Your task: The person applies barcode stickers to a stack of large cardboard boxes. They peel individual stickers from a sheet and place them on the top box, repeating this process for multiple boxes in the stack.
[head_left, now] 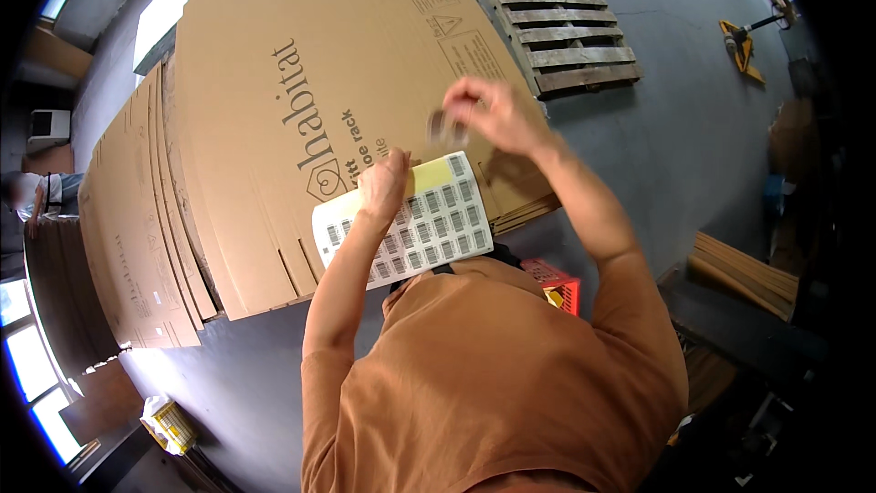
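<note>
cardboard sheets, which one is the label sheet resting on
The top flattened cardboard sheet, the big printed one uppermost on the stack; the label sheet under the left hand overlaps its near edge.

One sheet of barcode labels (415,224) lies at the near edge of the stack of flat cardboard sheets (301,110). One wooden pallet (561,32) sits beyond the stack. One red crate (557,283) sits near the label sheet. One pallet jack (744,41) stands beyond the pallet.

Grey concrete floor (675,128), wooden pallet (561,32), bright windows (27,374)
</note>
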`<state>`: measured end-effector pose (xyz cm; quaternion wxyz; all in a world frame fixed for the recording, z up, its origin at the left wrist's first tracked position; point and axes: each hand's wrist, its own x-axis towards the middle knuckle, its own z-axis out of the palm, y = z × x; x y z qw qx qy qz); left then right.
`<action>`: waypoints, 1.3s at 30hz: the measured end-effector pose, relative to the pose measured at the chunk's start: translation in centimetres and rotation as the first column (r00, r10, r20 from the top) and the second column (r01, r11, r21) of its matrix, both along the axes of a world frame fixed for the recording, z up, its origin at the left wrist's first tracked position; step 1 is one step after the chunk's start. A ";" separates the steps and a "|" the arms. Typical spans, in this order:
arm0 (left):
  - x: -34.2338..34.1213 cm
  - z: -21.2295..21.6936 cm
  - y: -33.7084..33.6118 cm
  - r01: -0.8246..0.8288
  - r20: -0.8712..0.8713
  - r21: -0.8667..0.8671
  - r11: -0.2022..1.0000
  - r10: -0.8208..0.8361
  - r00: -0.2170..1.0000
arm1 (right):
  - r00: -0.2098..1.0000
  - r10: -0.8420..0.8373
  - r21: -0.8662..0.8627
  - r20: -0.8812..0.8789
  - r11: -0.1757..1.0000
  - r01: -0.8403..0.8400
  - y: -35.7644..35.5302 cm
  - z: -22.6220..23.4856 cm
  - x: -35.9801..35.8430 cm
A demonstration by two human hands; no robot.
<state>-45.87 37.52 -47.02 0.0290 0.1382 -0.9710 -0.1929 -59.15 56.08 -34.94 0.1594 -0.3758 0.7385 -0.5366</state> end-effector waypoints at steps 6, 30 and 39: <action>-1.8 -1.9 4.4 0.337 -0.146 0.031 0.941 -0.329 0.933 | 0.981 0.184 0.364 0.060 0.911 -0.193 -1.8 -10.7 -11.3; -4.4 -1.7 5.9 0.124 0.213 -0.050 0.991 -0.111 0.971 | 0.914 0.015 0.558 -0.405 0.796 0.235 -4.3 -12.1 -8.6; 9.7 -1.4 2.8 0.283 0.105 -0.133 0.950 -0.270 0.957 | 0.785 -0.395 0.096 0.477 0.911 0.400 0.8 -8.5 3.0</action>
